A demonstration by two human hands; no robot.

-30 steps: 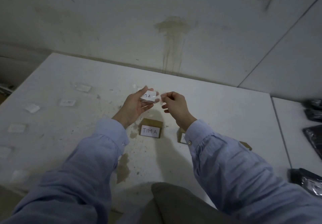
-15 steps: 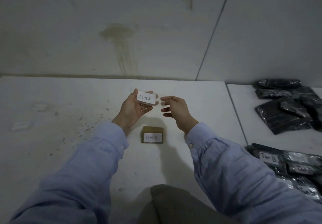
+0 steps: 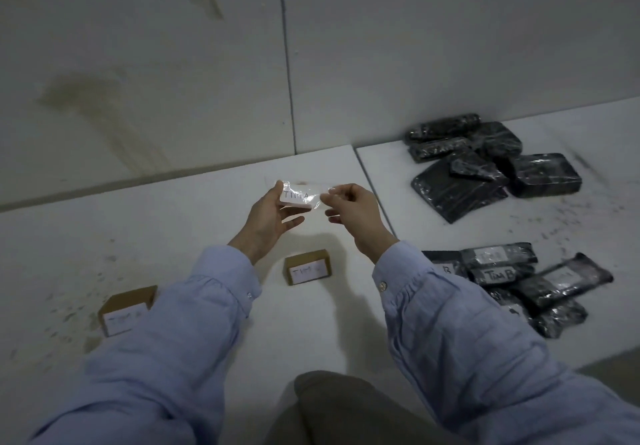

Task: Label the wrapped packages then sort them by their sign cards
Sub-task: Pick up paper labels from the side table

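My left hand [image 3: 268,217] holds a small white label [image 3: 294,198] reading "TIM A" above the table. A clear strip of tape [image 3: 304,190] lies across the label, and my right hand [image 3: 353,210] pinches its right end. Below the hands stands a brown sign card [image 3: 306,267] with a white label, and a second sign card [image 3: 125,309] stands at the lower left. Unlabelled black wrapped packages [image 3: 485,167] lie at the far right. A nearer pile of black packages [image 3: 512,278] carries white labels, one reading "TIM B".
The white table [image 3: 173,236] has dirty specks on the left and a seam [image 3: 372,191] dividing it from the right panel. A stained white wall [image 3: 173,81] rises behind. My knee [image 3: 332,406] shows at the bottom.
The view has swung further right, bringing both package piles and the second sign card into sight. My right hand now pinches tape stretched across the label; before, its fingers were beside the label.
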